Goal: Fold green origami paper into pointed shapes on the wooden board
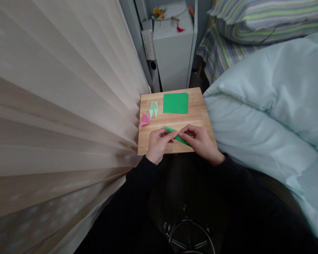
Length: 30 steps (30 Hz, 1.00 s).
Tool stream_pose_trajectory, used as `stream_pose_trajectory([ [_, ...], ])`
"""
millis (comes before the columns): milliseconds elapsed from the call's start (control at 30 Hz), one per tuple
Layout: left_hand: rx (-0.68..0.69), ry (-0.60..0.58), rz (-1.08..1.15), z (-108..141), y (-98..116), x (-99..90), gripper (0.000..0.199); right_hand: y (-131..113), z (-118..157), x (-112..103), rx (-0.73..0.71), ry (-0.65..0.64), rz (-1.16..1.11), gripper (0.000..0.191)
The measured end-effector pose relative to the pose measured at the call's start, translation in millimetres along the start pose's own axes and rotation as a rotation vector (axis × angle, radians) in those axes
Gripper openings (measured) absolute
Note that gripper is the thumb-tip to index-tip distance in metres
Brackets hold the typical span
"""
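A narrow folded strip of green paper (183,141) slants above the near part of a wooden tabletop (201,120). My left hand (159,141) pinches its middle from the left, and one pointed end sticks out beyond the thumb. From the right, my right hand (199,141) pinches the same paper, its fingertips close to the left thumb. Behind the hands lies a flat stack of green square sheets (175,103). A pale green folded paper piece (153,109) and a pink folded paper piece (145,120) rest at the table's left side.
Pleated curtains (69,84) hang against the table's left edge. A bed with a pale blue quilt (267,95) borders the right. Beyond the table stands a white cabinet (172,56) with small items on top. A wheeled metal base (188,236) is on the floor below.
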<state>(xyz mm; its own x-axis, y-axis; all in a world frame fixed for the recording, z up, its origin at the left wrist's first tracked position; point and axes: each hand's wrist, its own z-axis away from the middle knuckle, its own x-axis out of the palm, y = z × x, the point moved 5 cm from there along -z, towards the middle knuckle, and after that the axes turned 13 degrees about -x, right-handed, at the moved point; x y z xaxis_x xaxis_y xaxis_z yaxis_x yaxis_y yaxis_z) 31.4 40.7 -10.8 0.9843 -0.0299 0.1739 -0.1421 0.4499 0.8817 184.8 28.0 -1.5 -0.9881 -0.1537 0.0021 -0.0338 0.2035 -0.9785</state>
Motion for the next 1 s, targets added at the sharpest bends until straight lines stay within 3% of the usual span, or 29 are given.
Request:
stream_pose_trajectory([
  [333, -0.049, 0.069, 0.195, 1.7, 4.2, -2.4, 0.033, 9.4, 5.8, 7.4, 0.035, 0.153, -0.105, 0.027],
  [467, -0.055, 0.115, 0.219, -1.6, 2.9, -8.9, 0.031, 13.5, 3.7, 5.2, 0.084, 0.059, -0.091, 0.023],
  [600, -0.029, 0.074, 0.157, -1.4, 4.2, -7.1, 0.03, 14.3, 1.5, 3.2, 0.117, -0.058, -0.048, 0.02],
  [1000, -0.038, 0.053, 0.203, 0.6, 3.6, -3.9, 0.028, 5.8, 3.8, 5.0, 0.046, -0.093, 0.116, 0.021],
])
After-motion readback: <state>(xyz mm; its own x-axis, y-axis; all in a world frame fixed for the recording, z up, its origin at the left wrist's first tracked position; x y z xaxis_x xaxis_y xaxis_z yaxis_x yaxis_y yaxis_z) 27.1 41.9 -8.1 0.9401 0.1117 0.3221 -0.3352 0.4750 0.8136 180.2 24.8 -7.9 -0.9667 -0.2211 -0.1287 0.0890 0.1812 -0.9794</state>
